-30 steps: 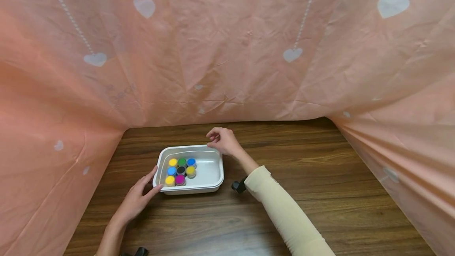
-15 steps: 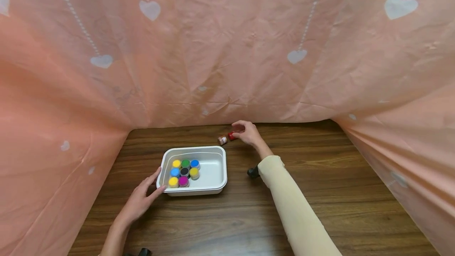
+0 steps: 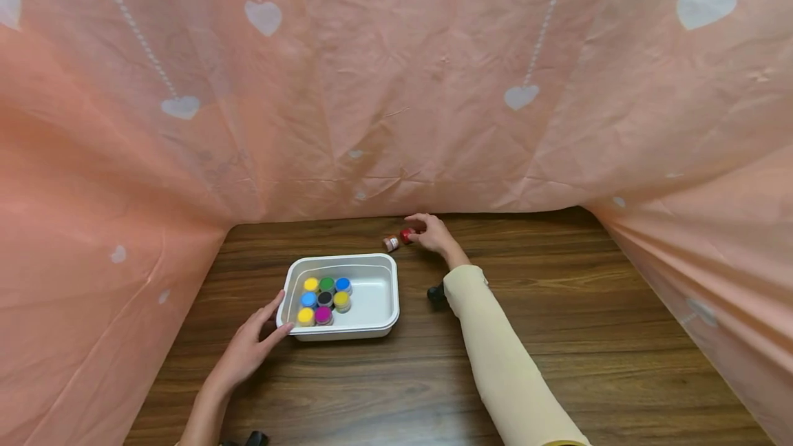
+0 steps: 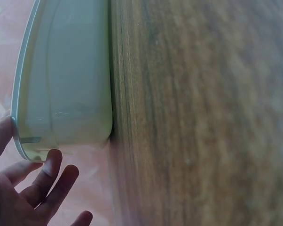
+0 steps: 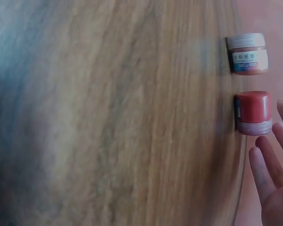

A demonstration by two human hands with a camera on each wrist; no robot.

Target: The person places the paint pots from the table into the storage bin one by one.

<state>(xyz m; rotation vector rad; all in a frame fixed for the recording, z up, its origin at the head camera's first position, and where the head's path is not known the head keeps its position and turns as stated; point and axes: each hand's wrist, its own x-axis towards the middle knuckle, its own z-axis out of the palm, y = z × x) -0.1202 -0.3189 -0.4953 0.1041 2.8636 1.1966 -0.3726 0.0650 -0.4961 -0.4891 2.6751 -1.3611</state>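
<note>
A white plastic tub (image 3: pixel 389 294) stands on the wooden table with several small paint jars (image 3: pixel 325 299) in its left part, their lids yellow, green, blue, black and purple. My left hand (image 3: pixel 244 349) rests at the tub's near left corner; thumb and fingers touch the rim, fairly straight. Behind the tub two paint jars lie on their sides. One is a brownish jar (image 5: pixel 248 54) with a printed label, the other a red jar (image 5: pixel 254 112). Right beside the red jar is my right hand (image 3: pixel 436 234), its fingers spread around it without a visible grip.
A pink curtain (image 3: pixel 396 122) with white hearts hangs behind the table (image 3: pixel 557 336) and along both sides. The two lying jars are close to the curtain. Black camera mounts (image 3: pixel 436 292) sit at my wrists.
My right hand has moved right from above the tub's far right corner to the red jar, revealing both lying jars. The left hand stays at the tub's corner.
</note>
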